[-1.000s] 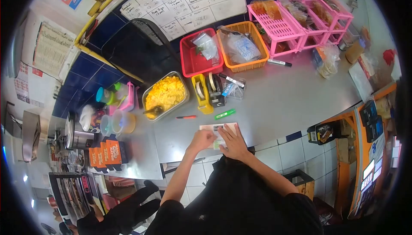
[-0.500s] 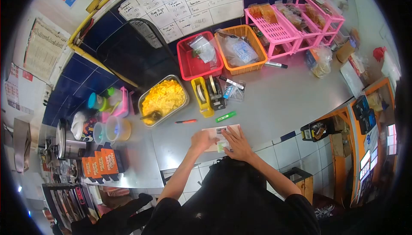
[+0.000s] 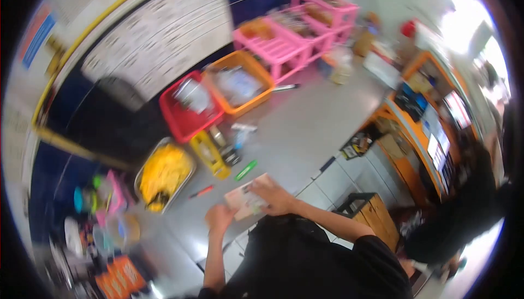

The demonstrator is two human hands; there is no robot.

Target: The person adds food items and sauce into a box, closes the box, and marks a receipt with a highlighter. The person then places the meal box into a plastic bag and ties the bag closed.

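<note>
A flat, pale pink printed card (image 3: 244, 201), blurred by motion, lies at the counter's front edge. My left hand (image 3: 219, 218) is closed at its lower left corner, thumb toward the card. Across its right part rests my right hand (image 3: 273, 196), fingers stretched out over the surface and hiding some of the print. Just beyond the card are a green highlighter (image 3: 245, 170) and a red pen (image 3: 202, 192). A yellow tape dispenser (image 3: 210, 155) stands farther back beside a black one (image 3: 225, 147).
A metal tray of yellow food (image 3: 166, 176) sits to the left. Behind are a red basket (image 3: 174, 114), an orange basket (image 3: 256, 102) and pink racks (image 3: 273, 53). Orange boxes (image 3: 121, 277) stand at lower left. Another person's dark sleeve (image 3: 458, 217) shows at right.
My view has swung to the right and tilted, so the counter things sit farther left. A person in dark clothing now shows at right. Both hands stay at the card.
</note>
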